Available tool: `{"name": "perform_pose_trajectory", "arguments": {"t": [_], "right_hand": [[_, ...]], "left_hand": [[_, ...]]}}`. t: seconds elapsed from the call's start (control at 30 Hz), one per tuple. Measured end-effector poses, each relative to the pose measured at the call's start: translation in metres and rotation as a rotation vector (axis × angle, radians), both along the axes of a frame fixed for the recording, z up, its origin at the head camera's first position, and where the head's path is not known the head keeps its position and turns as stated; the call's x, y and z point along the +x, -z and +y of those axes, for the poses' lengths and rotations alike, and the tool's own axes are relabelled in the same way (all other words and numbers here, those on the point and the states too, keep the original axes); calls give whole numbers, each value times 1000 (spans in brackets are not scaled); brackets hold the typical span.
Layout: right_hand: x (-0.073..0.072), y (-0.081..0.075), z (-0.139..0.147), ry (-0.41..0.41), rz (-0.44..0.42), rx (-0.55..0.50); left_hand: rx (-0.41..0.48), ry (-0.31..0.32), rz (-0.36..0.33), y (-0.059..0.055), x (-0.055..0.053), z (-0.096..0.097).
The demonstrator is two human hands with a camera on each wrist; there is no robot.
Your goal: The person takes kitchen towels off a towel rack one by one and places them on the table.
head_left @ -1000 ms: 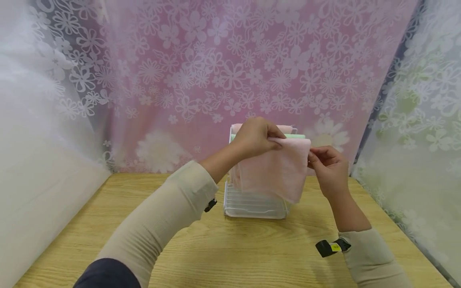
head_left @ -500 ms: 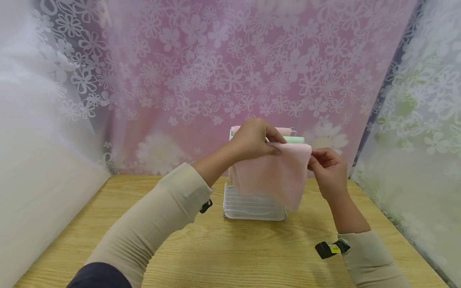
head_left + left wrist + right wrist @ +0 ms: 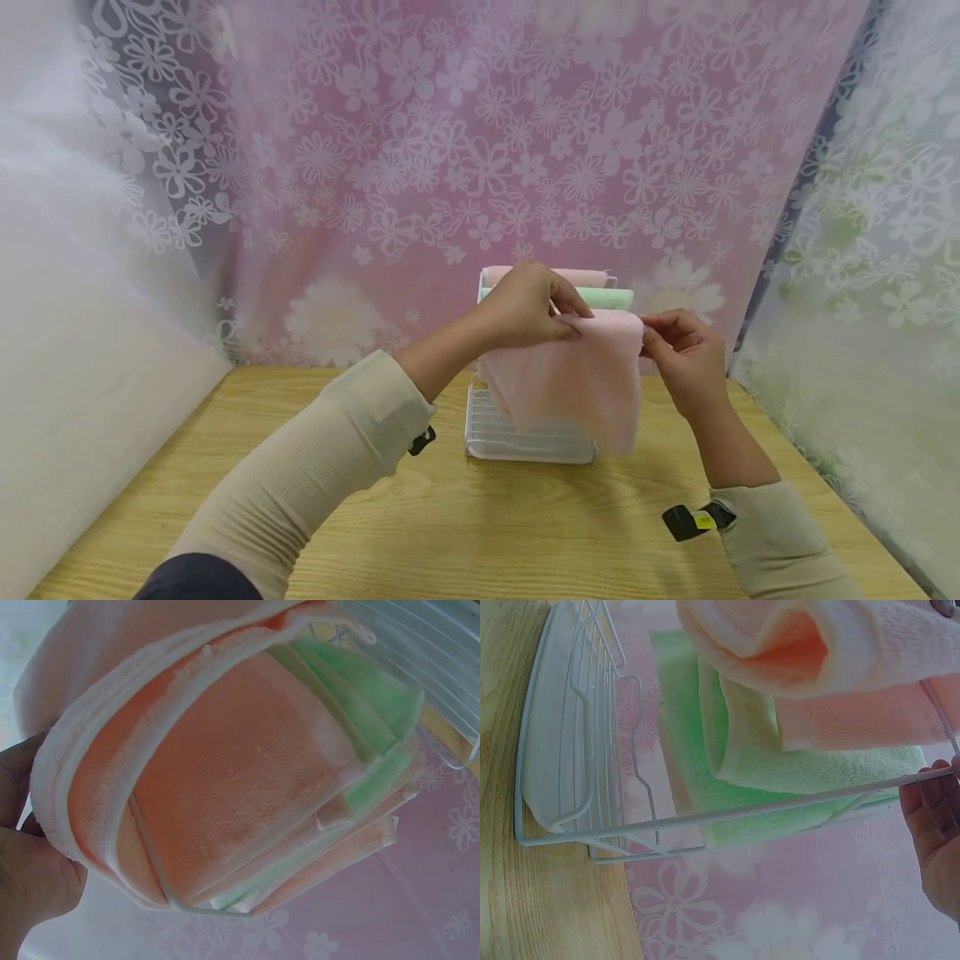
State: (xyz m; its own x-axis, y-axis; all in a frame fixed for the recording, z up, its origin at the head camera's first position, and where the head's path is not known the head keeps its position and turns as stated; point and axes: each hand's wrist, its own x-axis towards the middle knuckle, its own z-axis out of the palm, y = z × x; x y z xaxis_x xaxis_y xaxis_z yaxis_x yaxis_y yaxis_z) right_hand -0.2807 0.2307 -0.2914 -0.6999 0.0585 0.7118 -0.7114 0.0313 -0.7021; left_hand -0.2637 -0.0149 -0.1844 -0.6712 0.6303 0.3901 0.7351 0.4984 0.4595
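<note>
In the head view my left hand (image 3: 528, 308) pinches the upper edge of a pale pink towel (image 3: 573, 371). The towel is folded over and hangs down in front of a white wire rack (image 3: 532, 457). In the left wrist view its looped fold (image 3: 90, 772) stands apart from the other towels behind it. My right hand (image 3: 690, 358) is at the towel's right edge. The right wrist view shows that hand's curled fingers (image 3: 934, 810) gripping the rack's wire frame (image 3: 780, 802), close beside the towel.
Behind the held towel, a green towel (image 3: 611, 297) and another pink towel (image 3: 577, 277) hang on the rack. A white tray (image 3: 544, 742) forms its base, on the wooden table (image 3: 480, 533). A pink flowered curtain (image 3: 465, 150) stands close behind.
My left hand has moved down and slightly nearer with the pink towel, uncovering more of the green one behind. My right hand has stayed almost in place at the rack's side.
</note>
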Motion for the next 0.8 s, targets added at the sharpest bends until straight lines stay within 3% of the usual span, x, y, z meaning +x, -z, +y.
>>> {"name": "perform_pose_trajectory", "arguments": {"t": [0.8], "right_hand": [[0,-1,-2,-49,-2,-35]], "left_hand": [[137,23,31,20,3,-13]]}}
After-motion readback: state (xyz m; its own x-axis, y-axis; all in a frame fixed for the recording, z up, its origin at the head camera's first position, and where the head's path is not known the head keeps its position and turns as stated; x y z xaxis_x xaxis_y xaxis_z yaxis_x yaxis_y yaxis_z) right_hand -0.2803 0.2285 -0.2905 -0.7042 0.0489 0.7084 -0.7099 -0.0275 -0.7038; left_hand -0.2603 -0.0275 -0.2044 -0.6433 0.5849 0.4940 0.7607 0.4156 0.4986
